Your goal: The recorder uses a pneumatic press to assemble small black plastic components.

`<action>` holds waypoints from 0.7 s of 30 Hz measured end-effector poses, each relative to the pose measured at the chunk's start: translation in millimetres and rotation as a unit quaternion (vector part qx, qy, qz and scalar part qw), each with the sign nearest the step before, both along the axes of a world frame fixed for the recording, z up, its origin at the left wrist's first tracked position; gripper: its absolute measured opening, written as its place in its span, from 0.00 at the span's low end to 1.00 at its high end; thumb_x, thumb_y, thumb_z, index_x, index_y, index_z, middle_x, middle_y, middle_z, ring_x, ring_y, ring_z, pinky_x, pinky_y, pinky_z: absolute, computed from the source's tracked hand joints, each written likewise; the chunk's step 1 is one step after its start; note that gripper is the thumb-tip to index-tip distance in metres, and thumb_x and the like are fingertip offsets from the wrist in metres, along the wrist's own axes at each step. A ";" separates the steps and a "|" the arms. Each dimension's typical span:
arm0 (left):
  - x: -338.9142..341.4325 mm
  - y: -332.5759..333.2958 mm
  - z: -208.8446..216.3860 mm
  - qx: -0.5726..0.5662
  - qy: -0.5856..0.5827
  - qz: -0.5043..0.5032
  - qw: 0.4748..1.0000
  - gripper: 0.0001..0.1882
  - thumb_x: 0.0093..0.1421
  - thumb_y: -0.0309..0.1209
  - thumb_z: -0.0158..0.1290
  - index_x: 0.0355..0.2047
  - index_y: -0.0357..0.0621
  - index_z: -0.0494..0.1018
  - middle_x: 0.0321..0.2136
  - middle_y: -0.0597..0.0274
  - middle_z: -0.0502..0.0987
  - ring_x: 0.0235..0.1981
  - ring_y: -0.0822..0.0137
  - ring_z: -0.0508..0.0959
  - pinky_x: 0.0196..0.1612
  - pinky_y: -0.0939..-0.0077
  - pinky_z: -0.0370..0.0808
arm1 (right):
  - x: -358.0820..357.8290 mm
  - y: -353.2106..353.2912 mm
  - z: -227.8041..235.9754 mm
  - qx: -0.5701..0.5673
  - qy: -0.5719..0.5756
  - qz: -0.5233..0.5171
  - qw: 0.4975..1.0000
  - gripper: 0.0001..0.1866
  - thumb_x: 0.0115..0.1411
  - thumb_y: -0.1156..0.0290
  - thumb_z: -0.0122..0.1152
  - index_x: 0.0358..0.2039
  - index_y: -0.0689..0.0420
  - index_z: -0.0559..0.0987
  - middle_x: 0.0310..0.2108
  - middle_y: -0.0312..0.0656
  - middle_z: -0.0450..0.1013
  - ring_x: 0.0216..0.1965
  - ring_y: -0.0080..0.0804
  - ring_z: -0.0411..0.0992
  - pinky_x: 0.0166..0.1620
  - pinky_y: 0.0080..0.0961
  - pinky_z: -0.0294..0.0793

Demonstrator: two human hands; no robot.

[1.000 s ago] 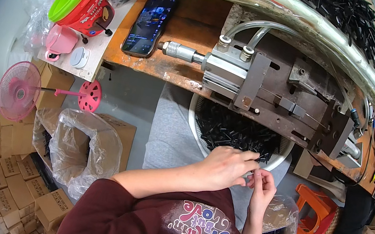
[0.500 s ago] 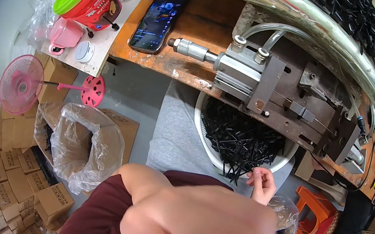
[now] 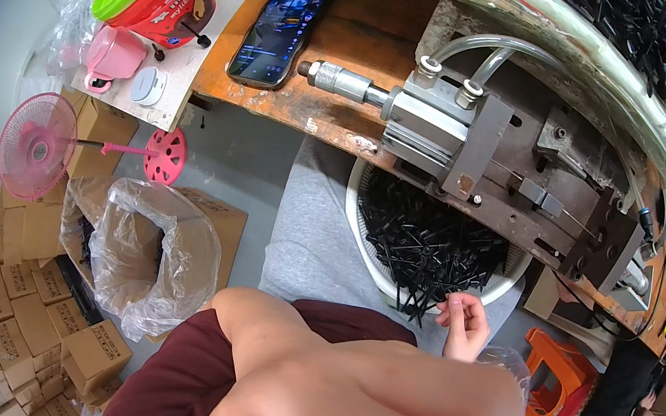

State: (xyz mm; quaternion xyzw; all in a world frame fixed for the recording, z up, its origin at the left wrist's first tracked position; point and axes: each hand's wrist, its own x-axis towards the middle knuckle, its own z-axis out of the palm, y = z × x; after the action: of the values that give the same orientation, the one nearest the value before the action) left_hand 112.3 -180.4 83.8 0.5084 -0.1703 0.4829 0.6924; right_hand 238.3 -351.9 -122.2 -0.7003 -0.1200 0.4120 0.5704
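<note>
- While it fills the lower frame, the left arm hides its hand, so its grip cannot be told.
- The white basin (image 3: 363,240) of black pins (image 3: 433,248) sits on the lap, under the desk (image 3: 360,52).
- The right hand (image 3: 464,325) hovers half-curled at the basin's near rim, pinching small black pins.

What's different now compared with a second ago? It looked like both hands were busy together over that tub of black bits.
The left hand has left the right one and swung up close to the camera; its arm now fills the lower picture, the hand itself unclear. The right hand stays at the rim of the white tub, fingers curled at the black pins. The phone, the metal press and the pink fan have not moved on their own.
</note>
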 end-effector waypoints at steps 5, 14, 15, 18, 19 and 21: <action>1.3 2.3 -2.6 0.035 -0.005 -0.019 0.999 0.08 0.63 0.26 0.55 0.41 0.42 0.77 0.47 0.52 0.76 0.41 0.51 0.77 0.40 0.72 0.73 | -2.0 -3.0 -5.2 -0.011 0.001 0.004 1.000 0.07 0.66 0.69 0.58 0.36 0.60 0.78 0.26 0.36 0.76 0.24 0.15 0.67 0.30 0.13 0.64; -9.9 1.7 -45.9 0.055 0.189 0.113 0.974 0.05 0.48 0.17 0.56 0.25 0.39 0.73 0.25 0.56 0.79 0.25 0.63 0.78 0.28 0.71 0.75 | -5.1 -10.9 -9.0 -0.085 -0.227 0.062 0.968 0.07 0.59 0.75 0.63 0.37 0.63 0.77 0.27 0.38 0.76 0.27 0.24 0.71 0.34 0.22 0.71; -15.2 14.7 -51.7 0.144 0.300 0.075 0.940 0.07 0.48 0.16 0.55 0.28 0.38 0.74 0.28 0.57 0.79 0.28 0.63 0.79 0.31 0.70 0.75 | -3.4 -14.2 -14.4 -0.075 -0.320 0.090 0.940 0.09 0.56 0.76 0.64 0.37 0.62 0.77 0.29 0.40 0.76 0.29 0.28 0.72 0.35 0.24 0.72; -23.1 12.4 -110.1 0.112 0.480 0.028 0.870 0.05 0.57 0.19 0.55 0.34 0.37 0.75 0.33 0.57 0.78 0.35 0.62 0.78 0.39 0.72 0.75 | -0.9 -22.8 -18.9 -0.067 -0.485 0.206 0.847 0.20 0.48 0.75 0.68 0.43 0.59 0.77 0.44 0.48 0.74 0.46 0.45 0.71 0.45 0.37 0.71; -27.0 11.8 -130.5 0.152 0.514 0.055 0.842 0.05 0.58 0.21 0.55 0.35 0.38 0.76 0.33 0.57 0.78 0.35 0.61 0.79 0.39 0.72 0.75 | -3.5 -22.1 -17.1 -0.057 -0.504 0.222 0.833 0.22 0.48 0.74 0.69 0.46 0.58 0.77 0.47 0.48 0.72 0.48 0.46 0.70 0.48 0.38 0.70; -33.4 10.5 -161.2 0.242 0.527 0.142 0.802 0.04 0.58 0.23 0.55 0.35 0.40 0.76 0.33 0.58 0.78 0.35 0.58 0.79 0.39 0.69 0.75 | -10.5 -20.7 -12.8 -0.043 -0.543 0.250 0.800 0.27 0.47 0.71 0.70 0.50 0.57 0.75 0.53 0.49 0.69 0.53 0.47 0.67 0.52 0.42 0.67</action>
State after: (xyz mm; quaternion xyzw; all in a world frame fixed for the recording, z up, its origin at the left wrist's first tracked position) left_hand 78.9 -169.9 -77.4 0.8541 0.1832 0.1768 0.4536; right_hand 227.8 -372.6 -135.0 -0.7791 -0.5630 0.0971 0.2580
